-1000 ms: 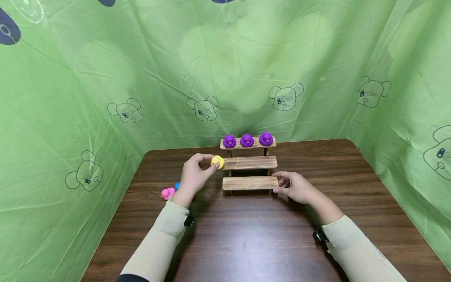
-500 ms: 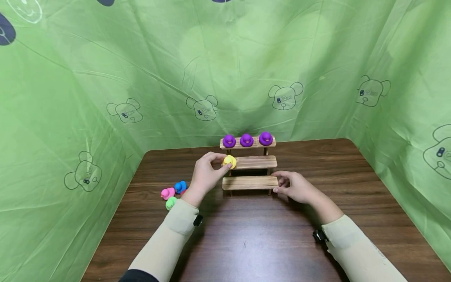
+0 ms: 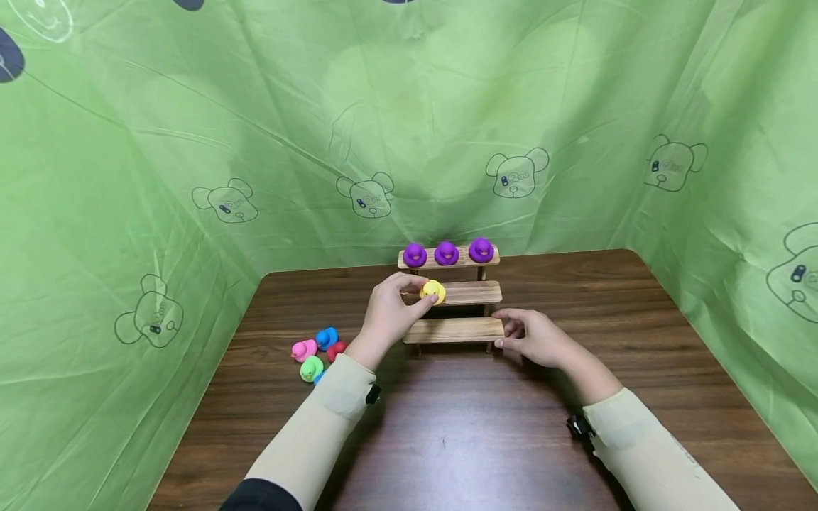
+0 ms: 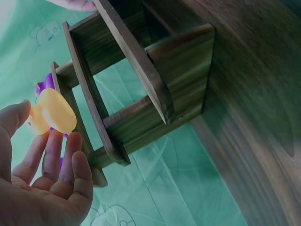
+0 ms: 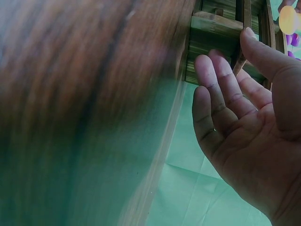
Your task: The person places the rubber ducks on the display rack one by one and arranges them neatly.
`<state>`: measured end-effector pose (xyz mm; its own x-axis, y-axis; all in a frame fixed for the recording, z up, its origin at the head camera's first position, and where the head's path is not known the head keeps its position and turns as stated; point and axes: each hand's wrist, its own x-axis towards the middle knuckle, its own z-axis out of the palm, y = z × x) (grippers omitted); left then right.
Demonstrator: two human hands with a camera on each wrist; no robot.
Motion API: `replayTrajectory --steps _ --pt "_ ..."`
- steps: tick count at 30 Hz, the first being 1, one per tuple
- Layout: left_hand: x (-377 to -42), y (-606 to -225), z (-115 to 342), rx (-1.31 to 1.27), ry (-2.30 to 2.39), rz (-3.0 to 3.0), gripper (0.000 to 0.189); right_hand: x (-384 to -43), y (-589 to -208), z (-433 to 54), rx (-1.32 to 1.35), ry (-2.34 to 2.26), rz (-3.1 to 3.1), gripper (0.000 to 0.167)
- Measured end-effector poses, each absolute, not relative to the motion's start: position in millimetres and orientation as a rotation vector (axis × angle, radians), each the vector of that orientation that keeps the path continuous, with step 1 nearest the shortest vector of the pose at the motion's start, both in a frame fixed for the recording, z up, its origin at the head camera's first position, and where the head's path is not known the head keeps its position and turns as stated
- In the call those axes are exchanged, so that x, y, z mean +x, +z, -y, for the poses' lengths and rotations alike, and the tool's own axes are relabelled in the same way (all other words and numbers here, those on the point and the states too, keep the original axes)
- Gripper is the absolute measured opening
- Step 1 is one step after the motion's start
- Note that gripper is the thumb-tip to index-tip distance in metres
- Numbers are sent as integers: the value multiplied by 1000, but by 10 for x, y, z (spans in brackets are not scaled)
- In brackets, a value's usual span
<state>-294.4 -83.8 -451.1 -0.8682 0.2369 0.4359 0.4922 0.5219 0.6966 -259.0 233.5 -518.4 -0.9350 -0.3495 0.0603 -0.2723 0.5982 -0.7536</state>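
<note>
My left hand (image 3: 391, 311) pinches a yellow rubber duck (image 3: 433, 292) between thumb and fingertips, at the left part of the middle tier of a small three-tier wooden shelf (image 3: 474, 292). In the left wrist view the yellow duck (image 4: 57, 111) appears beside the tiers, slightly apart from the boards; whether it touches the middle board, I cannot tell. My right hand (image 3: 535, 339) holds the right end of the lowest tier, thumb in front and fingers behind. The right wrist view shows that thumb (image 5: 256, 44) against the board's edge. Three purple ducks (image 3: 446, 253) line the top tier.
Left of the shelf, a loose group of ducks lies on the dark wooden table (image 3: 447, 440): pink (image 3: 304, 350), blue (image 3: 326, 338), red (image 3: 336, 350), green (image 3: 312, 369) and another blue one partly behind my left sleeve. Green cloth (image 3: 409, 128) hangs around the table.
My left hand has carried the yellow duck rightward along the middle tier from its left end. More of the loose ducks have come into sight. The right hand stays at the shelf.
</note>
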Motion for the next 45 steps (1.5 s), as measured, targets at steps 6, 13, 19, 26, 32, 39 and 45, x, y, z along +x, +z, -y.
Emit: replayTrajectory --steps 6,13,19,26,32,39,45 --pt "-2972 -4529 747 -637 -1285 2487 31 -2593 -5187 -2337 -529 -1258 -2724 56" --pt "-2998 -4523 615 -652 -1284 2501 31 -2592 -5182 -2339 -534 -1251 -2729 56" --pt "-3021 -4513 477 -669 -1275 2510 32 -2598 -5178 -2338 -537 -1257 -2725 55" --pt "-3038 -4532 324 -666 -1279 2526 31 -2603 -5183 -2343 -539 -1252 -2721 55" --pt "-3059 -4576 223 -664 -1247 2543 30 -2598 -5183 -2344 -545 -1254 -2718 56" --pt "-3064 -4584 117 -678 -1251 2538 30 -2598 -5183 -2337 -539 -1259 -2714 56" --pt "-3054 -4581 31 -670 -1234 2554 30 -2601 -5177 -2328 -532 -1250 -2714 54"
